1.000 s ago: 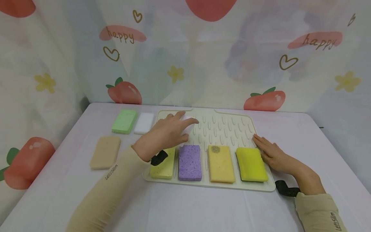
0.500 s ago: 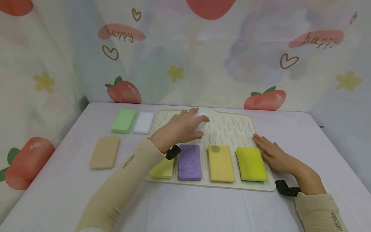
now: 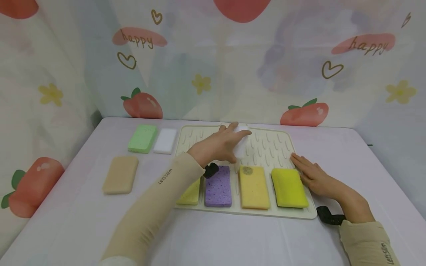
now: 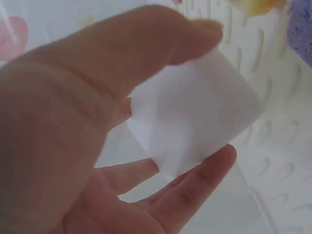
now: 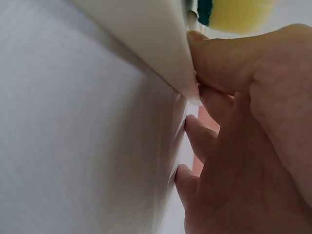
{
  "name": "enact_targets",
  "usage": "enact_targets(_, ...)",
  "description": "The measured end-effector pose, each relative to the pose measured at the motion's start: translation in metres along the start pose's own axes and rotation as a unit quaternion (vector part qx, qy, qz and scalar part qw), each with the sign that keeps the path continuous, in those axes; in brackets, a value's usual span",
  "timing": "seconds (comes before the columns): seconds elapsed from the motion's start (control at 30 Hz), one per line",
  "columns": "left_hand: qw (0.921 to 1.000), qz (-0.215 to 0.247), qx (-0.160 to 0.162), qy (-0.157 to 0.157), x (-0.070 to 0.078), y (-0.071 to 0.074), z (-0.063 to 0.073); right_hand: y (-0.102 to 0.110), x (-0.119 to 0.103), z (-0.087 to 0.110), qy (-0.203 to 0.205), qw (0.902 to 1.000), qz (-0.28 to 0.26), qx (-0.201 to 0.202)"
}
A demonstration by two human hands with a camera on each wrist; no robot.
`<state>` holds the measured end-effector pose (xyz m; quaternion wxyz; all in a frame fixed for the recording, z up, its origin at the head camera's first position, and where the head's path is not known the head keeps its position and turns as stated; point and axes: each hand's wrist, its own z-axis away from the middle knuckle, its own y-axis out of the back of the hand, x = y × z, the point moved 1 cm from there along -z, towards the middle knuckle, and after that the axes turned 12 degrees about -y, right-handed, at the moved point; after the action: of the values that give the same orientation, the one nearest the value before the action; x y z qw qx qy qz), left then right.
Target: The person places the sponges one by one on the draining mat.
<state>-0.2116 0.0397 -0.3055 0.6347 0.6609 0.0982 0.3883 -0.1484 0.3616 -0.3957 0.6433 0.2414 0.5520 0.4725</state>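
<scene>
My left hand point(image 3: 217, 146) grips a white block-shaped sponge point(image 3: 241, 147) over the cream ridged mat point(image 3: 271, 142), behind the purple speckled sponge point(image 3: 217, 188). In the left wrist view, thumb and fingers pinch the white sponge from opposite sides, and the ridges of the mat show beyond it. Fingers extended, my right hand point(image 3: 314, 177) rests at the mat's right edge. Its thumb point(image 5: 219, 61) touches the mat's rim in the right wrist view, while other fingertips meet the tablecloth. A bright yellow sponge point(image 3: 289, 188) lies right beside this hand.
Along the mat's front also lie a yellow-orange sponge point(image 3: 254, 190) with a round mark and a pale yellow sponge point(image 3: 190, 194), partly hidden by my left sleeve. Left of the mat are green point(image 3: 143, 138), white point(image 3: 165, 141) and tan point(image 3: 120, 175) sponges. A printed curtain point(image 3: 233, 74) stands behind.
My left hand has moved rightward across the back of the mat, carrying the white sponge. The right hand has stayed at the mat's edge.
</scene>
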Motion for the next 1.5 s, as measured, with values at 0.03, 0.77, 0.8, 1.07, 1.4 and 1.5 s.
enact_targets(0.03,1.0000,0.002,-0.003,-0.001,0.001,-0.001,-0.003,0.000,0.000,0.000,0.000,1.0000,0.000,0.000)
enact_targets(0.77,0.9975,-0.066,0.017,-0.020,0.027,-0.024,-0.061,0.001,-0.001,0.004,-0.004,0.9999,-0.010,-0.003)
enact_targets(0.8,0.9974,-0.067,0.019,-0.019,0.028,-0.025,-0.064,0.001,-0.001,0.005,-0.004,0.9999,-0.010,-0.002)
enact_targets(1.07,0.9949,-0.096,0.028,-0.011,0.041,-0.036,-0.080,0.002,0.000,0.005,0.000,1.0000,-0.004,0.001)
enact_targets(1.4,0.9947,-0.102,0.017,0.006,0.056,-0.040,-0.095,0.002,0.001,0.006,0.015,0.9998,-0.009,0.005)
enact_targets(1.5,0.9952,-0.096,0.012,0.014,0.061,-0.042,-0.098,0.001,0.002,0.006,0.017,0.9998,-0.008,0.006)
